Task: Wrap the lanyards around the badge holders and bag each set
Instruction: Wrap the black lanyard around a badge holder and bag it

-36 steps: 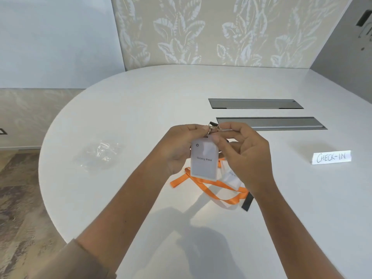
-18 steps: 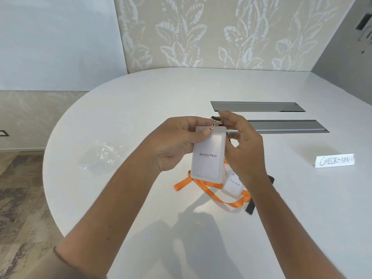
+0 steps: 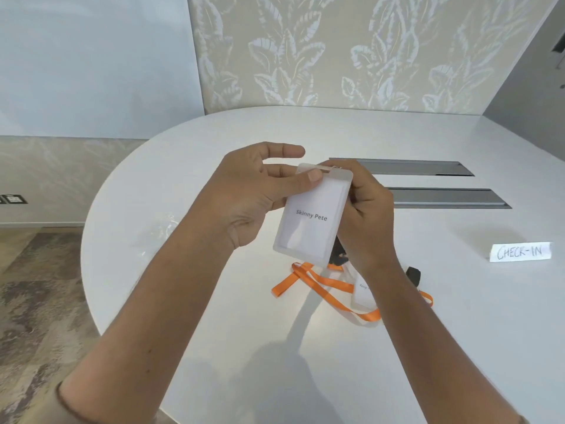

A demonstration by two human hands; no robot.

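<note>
Fingers of the left hand (image 3: 244,197) pinch, and the right hand (image 3: 363,215) grips from behind, the frosted rectangular plastic badge holder (image 3: 312,215) reading "Skinny Pete", tilted above the white table's (image 3: 458,332) near edge and orange ribbon lanyard (image 3: 324,283).

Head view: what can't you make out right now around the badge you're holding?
- Clip and lanyard of the Skinny Pete badge holder: hidden behind it and the right hand.
- Second badge holder on the table: name cut off by the right forearm.
- Clear bag: outline too faint, partly behind the left hand and arm.
</note>
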